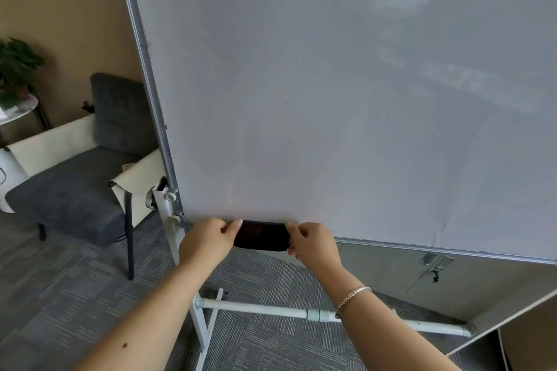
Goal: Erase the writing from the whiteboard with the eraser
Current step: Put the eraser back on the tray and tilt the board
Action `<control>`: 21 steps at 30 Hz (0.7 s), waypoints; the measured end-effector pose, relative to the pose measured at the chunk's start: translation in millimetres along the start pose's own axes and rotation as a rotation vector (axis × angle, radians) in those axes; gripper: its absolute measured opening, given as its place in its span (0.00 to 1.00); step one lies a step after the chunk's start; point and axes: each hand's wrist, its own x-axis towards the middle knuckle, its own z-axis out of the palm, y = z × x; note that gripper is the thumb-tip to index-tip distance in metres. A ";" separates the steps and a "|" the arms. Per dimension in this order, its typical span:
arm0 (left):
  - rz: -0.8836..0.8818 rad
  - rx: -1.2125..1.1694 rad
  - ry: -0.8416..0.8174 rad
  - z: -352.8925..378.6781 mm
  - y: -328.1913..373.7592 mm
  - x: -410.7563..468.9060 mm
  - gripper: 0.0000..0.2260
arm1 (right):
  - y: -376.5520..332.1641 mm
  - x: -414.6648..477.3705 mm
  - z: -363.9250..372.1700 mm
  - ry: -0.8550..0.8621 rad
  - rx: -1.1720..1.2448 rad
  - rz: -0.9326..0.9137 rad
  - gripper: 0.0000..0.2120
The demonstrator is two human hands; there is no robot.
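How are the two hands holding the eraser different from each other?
The left hand pinches the left end of the black eraser; the right hand pinches the right end. The right wrist wears a silver bracelet; the left wrist is bare. The left forearm has a small dark spot; the right shows none. Both hands share the same grip, fingers on top, holding the eraser at the bottom edge of the whiteboard.

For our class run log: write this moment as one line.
left hand: holds eraser end | right hand: holds other end | eraser: at whiteboard bottom edge | writing: none visible
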 end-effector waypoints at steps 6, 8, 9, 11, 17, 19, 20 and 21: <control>-0.014 -0.113 0.007 4.7 -23.6 3.8 0.24 | 5.3 -3.2 -11.8 0.101 0.269 -0.009 0.18; -0.057 -0.318 0.011 -0.4 -27.1 -3.6 0.20 | 12.7 -8.4 -19.6 0.126 0.468 0.052 0.19; -0.095 -0.452 -0.002 -5.5 -24.5 -9.6 0.18 | 17.7 -11.8 -23.5 0.152 0.573 0.090 0.20; -0.220 -0.694 -0.126 -15.9 -12.9 -23.4 0.21 | 30.8 -18.1 -30.2 0.226 0.756 0.176 0.22; -0.437 -1.189 -0.724 -1.4 44.2 -57.9 0.35 | 60.0 -22.7 -44.2 0.382 1.282 0.496 0.25; -0.449 -1.285 -0.806 14.6 66.7 -63.5 0.38 | 64.7 -22.2 -51.9 0.437 1.418 0.532 0.26; -0.469 -1.334 -0.821 22.1 77.8 -65.1 0.39 | 66.5 -22.2 -57.0 0.458 1.464 0.543 0.26; -0.490 -1.375 -0.826 28.5 87.7 -65.7 0.41 | 68.5 -21.4 -60.9 0.471 1.488 0.554 0.27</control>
